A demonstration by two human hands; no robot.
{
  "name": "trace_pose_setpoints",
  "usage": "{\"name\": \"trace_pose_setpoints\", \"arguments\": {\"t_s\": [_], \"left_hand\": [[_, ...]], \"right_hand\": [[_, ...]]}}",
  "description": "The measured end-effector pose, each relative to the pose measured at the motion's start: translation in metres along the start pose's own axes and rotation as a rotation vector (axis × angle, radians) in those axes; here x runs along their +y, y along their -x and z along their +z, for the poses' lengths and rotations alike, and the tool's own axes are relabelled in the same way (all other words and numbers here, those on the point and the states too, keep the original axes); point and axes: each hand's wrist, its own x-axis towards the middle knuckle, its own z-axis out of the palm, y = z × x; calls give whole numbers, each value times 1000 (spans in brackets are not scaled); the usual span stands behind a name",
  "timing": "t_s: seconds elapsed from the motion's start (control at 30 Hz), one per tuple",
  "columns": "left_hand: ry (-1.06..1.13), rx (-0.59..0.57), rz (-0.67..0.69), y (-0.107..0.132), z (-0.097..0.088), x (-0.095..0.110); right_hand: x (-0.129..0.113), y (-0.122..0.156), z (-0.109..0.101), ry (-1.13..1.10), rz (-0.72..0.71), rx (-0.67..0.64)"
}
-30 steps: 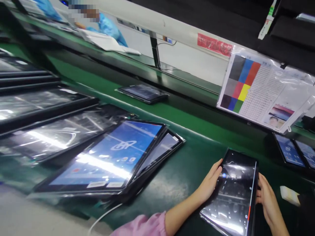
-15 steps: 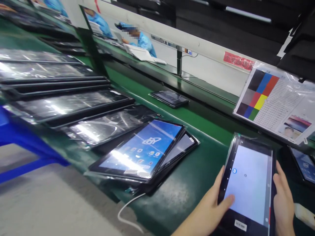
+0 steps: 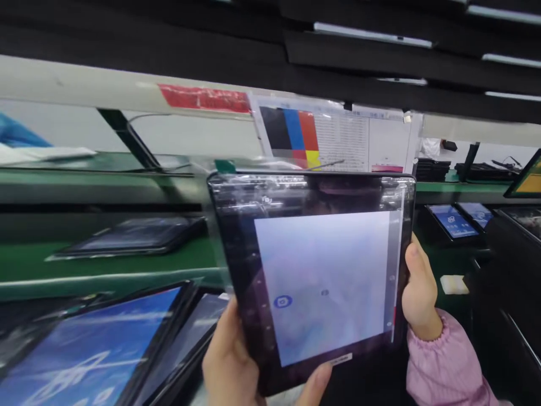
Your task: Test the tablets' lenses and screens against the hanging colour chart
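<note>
Both of my hands hold up a black tablet [image 3: 325, 287] in clear film, with a pale, mostly blank picture lit on its screen. My left hand [image 3: 236, 361] grips its lower left corner, the thumb lying on the bottom bezel beside a small white label [image 3: 341, 359]. Around the right edge my right hand [image 3: 420, 287] is closed, thumb in front and the other fingers hidden behind. At the lower left, a tablet with a lit blue screen [image 3: 97, 344] lies on top of another tablet [image 3: 181, 349], close to my left hand.
One film-wrapped tablet [image 3: 135, 234] lies on the green surface behind. Two lit tablets [image 3: 452, 220] are at the right, above a small whitish block [image 3: 454, 284]. A printed sheet with colour blocks [image 3: 338, 135] hangs behind, below black overhead panels [image 3: 236, 34].
The view has swung right and levelled. The tablet is now raised, closer and more upright, still in both hands. My left thumb has moved from the screen to the bottom bezel.
</note>
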Motion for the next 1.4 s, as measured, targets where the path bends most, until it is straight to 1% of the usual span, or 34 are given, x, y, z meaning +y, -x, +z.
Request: {"name": "trace_pose_setpoints", "arguments": {"t_s": [0.07, 0.17, 0.3, 0.4, 0.53, 0.63, 0.67, 0.73, 0.83, 0.9, 0.97, 1.1, 1.27, 1.4], "left_hand": [[-18, 7, 16, 1, 5, 11], [-65, -5, 123, 3, 12, 22], [-99, -34, 205, 2, 18, 32], [-91, -36, 244, 0, 22, 39], [-74, -24, 234, -3, 22, 47], [-39, -28, 142, -8, 18, 54], [-15, -36, 102, -10, 17, 57], [37, -47, 33, -15, 16, 61], [76, -16, -23, -20, 18, 66], [87, 4, -52, -22, 20, 67], [96, 20, -80, -22, 23, 68], [111, 39, -107, -21, 24, 68], [114, 38, -121, -21, 24, 67], [121, 33, -138, -21, 25, 66]], "right_hand": [[-7, -3, -4, 3, -11, -9], [-13, -5, -10, 43, -41, 56], [-12, -7, -19, 120, -74, 148], [-7, -9, -27, 160, -130, 202], [-1, -10, -34, 177, -196, 217], [1, -11, -33, 256, -258, 249], [1, -11, -31, 265, -269, 244], [0, -11, -26, 228, -249, 186], [-3, -10, -22, 80, -191, 43], [-8, -9, -22, 11, -166, -58], [-14, -7, -24, 64, -162, -136], [-23, -5, -26, 249, -198, -180], [-23, -8, -24, 241, -219, -227], [-20, -8, -24, 261, -224, -232]]}}
